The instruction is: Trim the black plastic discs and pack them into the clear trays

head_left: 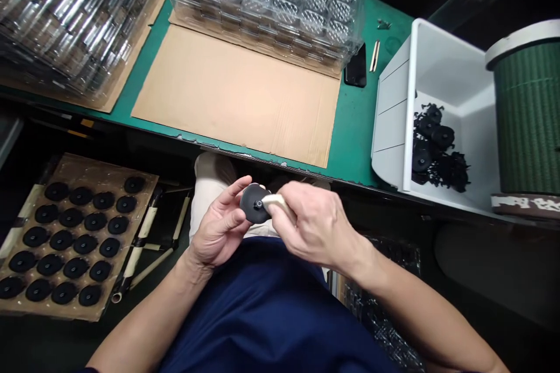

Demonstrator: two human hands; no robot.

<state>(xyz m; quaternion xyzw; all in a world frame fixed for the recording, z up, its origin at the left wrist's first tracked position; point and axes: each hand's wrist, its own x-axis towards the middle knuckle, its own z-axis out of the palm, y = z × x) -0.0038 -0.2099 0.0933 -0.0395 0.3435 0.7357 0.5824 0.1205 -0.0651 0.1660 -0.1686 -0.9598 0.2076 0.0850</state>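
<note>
My left hand [221, 224] holds a round black disc [250, 203] by its edge, above my lap. The disc has a small raised hub at its centre. Pinched in my right hand [315, 218] is a small off-white block-like tool [280, 205], whose tip meets the disc close to the hub. My right fingers cover most of that tool, so I cannot tell its exact kind. Below the front edge of the table, both hands are close together.
Cardboard [245, 87] lies on the green table [356, 122], behind it stacked clear trays [280, 6]. A white bin [394, 111] holds black parts [437, 145]. Near it are a phone [356, 67] and a green cylinder [527, 116]. Lower left, a tray [98, 180] carries several black discs.
</note>
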